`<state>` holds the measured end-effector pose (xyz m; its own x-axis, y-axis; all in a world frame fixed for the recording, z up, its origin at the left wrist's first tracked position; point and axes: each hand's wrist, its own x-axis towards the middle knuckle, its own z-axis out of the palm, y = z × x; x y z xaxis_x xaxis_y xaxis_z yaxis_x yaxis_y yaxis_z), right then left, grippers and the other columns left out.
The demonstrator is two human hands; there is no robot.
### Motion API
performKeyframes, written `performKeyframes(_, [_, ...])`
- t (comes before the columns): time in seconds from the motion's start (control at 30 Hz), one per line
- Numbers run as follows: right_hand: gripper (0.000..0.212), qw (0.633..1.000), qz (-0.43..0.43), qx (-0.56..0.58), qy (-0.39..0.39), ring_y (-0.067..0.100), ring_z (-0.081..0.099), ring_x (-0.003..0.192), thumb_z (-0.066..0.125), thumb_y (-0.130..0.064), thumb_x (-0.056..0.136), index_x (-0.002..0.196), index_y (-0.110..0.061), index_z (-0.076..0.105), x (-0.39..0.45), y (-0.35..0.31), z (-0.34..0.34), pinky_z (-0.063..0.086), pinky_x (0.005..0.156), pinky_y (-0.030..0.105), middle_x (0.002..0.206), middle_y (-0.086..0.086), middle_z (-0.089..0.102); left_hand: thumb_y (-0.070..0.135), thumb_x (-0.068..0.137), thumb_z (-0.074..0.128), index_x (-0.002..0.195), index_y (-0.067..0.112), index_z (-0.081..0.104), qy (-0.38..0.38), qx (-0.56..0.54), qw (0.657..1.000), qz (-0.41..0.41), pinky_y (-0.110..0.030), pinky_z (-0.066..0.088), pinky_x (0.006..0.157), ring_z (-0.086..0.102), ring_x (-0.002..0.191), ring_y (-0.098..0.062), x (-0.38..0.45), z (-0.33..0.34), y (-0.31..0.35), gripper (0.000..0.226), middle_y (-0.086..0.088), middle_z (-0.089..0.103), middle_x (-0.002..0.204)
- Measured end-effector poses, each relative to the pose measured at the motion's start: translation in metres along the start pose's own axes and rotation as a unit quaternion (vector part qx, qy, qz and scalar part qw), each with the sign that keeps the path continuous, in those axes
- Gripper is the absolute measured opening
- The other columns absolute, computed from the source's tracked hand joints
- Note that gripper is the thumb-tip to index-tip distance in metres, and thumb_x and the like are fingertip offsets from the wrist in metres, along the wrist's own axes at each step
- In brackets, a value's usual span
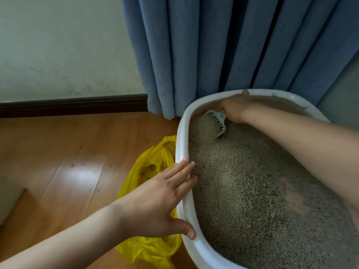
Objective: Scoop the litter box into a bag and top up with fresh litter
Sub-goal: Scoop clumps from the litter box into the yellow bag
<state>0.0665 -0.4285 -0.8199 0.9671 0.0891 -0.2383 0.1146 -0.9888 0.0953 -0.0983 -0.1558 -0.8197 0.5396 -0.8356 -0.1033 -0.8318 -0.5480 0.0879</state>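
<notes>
A white litter box (182,144) filled with grey-brown litter (242,181) takes up the right side of the view. My left hand (161,197) rests flat on its left rim, fingers straight and reaching over the edge. At the far end of the box my right hand (236,109) grips the handle of a grey slotted scoop (218,121), whose blade digs into the litter. A yellow plastic bag (147,171) lies open on the floor just left of the box, with a few dark clumps inside; my left hand and forearm cover part of it.
Blue curtains (223,51) hang right behind the box. A white wall (64,45) with a dark baseboard (73,105) runs along the back left. Wooden floor (58,152) spreads to the left, and a pale object's corner (9,199) sits at the left edge.
</notes>
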Motion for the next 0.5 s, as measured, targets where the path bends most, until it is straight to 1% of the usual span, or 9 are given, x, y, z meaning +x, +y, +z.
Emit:
performKeyframes(0.03, [0.034, 1.000, -0.003, -0.003, 0.006, 0.032, 0.041, 0.126, 0.039, -0.023, 0.101, 0.133, -0.019, 0.054, -0.001, -0.002, -0.002, 0.014, 0.115, 0.043, 0.129, 0.008, 0.056, 0.083, 0.074, 0.043, 0.141, 0.002, 0.042, 0.000, -0.001, 1.000, 0.001, -0.046, 0.012, 0.116, 0.007, 0.147, -0.026, 0.000, 0.000, 0.000, 0.105, -0.018, 0.023, 0.154])
performKeyframes(0.07, [0.035, 1.000, -0.011, 0.000, 0.017, 0.031, 0.040, 0.124, 0.039, -0.024, 0.101, 0.133, -0.021, 0.055, -0.004, -0.003, -0.004, 0.014, 0.114, 0.042, 0.127, 0.007, 0.057, 0.083, 0.074, 0.044, 0.141, 0.002, 0.042, -0.001, 0.000, 1.000, 0.002, -0.046, 0.012, 0.116, 0.008, 0.147, -0.027, 0.001, 0.001, 0.000, 0.105, -0.019, 0.024, 0.154])
performKeyframes(0.13, [0.034, 0.998, -0.036, 0.016, 0.040, 0.024, 0.040, 0.107, 0.040, -0.027, 0.101, 0.130, -0.024, 0.058, -0.010, -0.003, -0.004, 0.021, 0.106, 0.039, 0.119, 0.004, 0.061, 0.083, 0.074, 0.045, 0.141, 0.001, 0.042, -0.003, 0.001, 1.000, 0.002, -0.045, 0.012, 0.116, 0.009, 0.146, -0.028, 0.001, 0.001, 0.000, 0.105, -0.020, 0.024, 0.153])
performKeyframes(0.2, [0.033, 0.997, -0.050, 0.046, 0.037, 0.025, 0.035, 0.105, 0.042, -0.029, 0.101, 0.129, -0.025, 0.060, -0.016, -0.005, -0.002, 0.025, 0.097, 0.037, 0.118, 0.003, 0.060, 0.083, 0.074, 0.045, 0.141, 0.001, 0.041, -0.004, -0.003, 1.000, 0.000, -0.045, 0.011, 0.116, 0.007, 0.147, -0.027, 0.001, 0.001, 0.000, 0.106, -0.020, 0.022, 0.154])
performKeyframes(0.23, [0.032, 0.996, -0.061, 0.052, 0.035, 0.025, 0.033, 0.103, 0.043, -0.030, 0.100, 0.125, -0.025, 0.062, -0.017, -0.006, 0.001, 0.026, 0.089, 0.035, 0.116, 0.002, 0.061, 0.083, 0.074, 0.044, 0.142, 0.002, 0.040, -0.004, -0.005, 1.000, 0.001, -0.046, 0.011, 0.116, 0.007, 0.147, -0.027, 0.001, 0.001, 0.000, 0.106, -0.019, 0.021, 0.154])
performKeyframes(0.3, [0.026, 0.993, -0.101, 0.038, 0.053, 0.020, 0.033, 0.094, 0.044, -0.029, 0.099, 0.104, -0.026, 0.070, -0.022, -0.008, 0.004, 0.019, 0.078, 0.030, 0.105, -0.001, 0.065, 0.082, 0.074, 0.044, 0.142, 0.001, 0.040, -0.007, -0.002, 1.000, 0.001, -0.046, 0.010, 0.116, 0.008, 0.146, -0.028, 0.001, 0.000, 0.001, 0.106, -0.019, 0.021, 0.154])
performKeyframes(0.33, [0.026, 0.989, -0.125, 0.029, 0.069, 0.019, 0.036, 0.090, 0.045, -0.027, 0.098, 0.093, -0.026, 0.070, -0.025, -0.010, 0.004, 0.018, 0.076, 0.030, 0.096, -0.003, 0.066, 0.082, 0.074, 0.044, 0.142, 0.002, 0.039, -0.008, 0.000, 1.000, 0.000, -0.046, 0.009, 0.115, 0.008, 0.146, -0.027, 0.001, 0.000, 0.001, 0.106, -0.019, 0.021, 0.154])
performKeyframes(0.4, [0.028, 0.982, -0.171, 0.006, 0.081, 0.020, 0.041, 0.086, 0.046, -0.023, 0.096, 0.076, -0.023, 0.064, -0.034, -0.015, 0.001, 0.022, 0.080, 0.033, 0.079, -0.005, 0.061, 0.083, 0.074, 0.044, 0.146, 0.003, 0.033, -0.012, -0.004, 1.000, -0.004, -0.045, 0.005, 0.116, 0.003, 0.147, -0.024, 0.000, -0.001, 0.001, 0.107, -0.016, 0.016, 0.156])
performKeyframes(0.5, [0.022, 0.959, -0.250, -0.079, 0.110, 0.015, 0.042, 0.084, 0.050, -0.020, 0.094, 0.078, -0.023, 0.064, -0.051, -0.027, -0.004, 0.024, 0.087, 0.033, 0.074, -0.009, 0.057, 0.084, 0.073, 0.043, 0.151, 0.008, 0.013, -0.029, -0.030, 0.999, -0.017, -0.036, -0.005, 0.118, -0.012, 0.146, -0.014, -0.001, -0.001, 0.003, 0.113, -0.007, -0.001, 0.159])
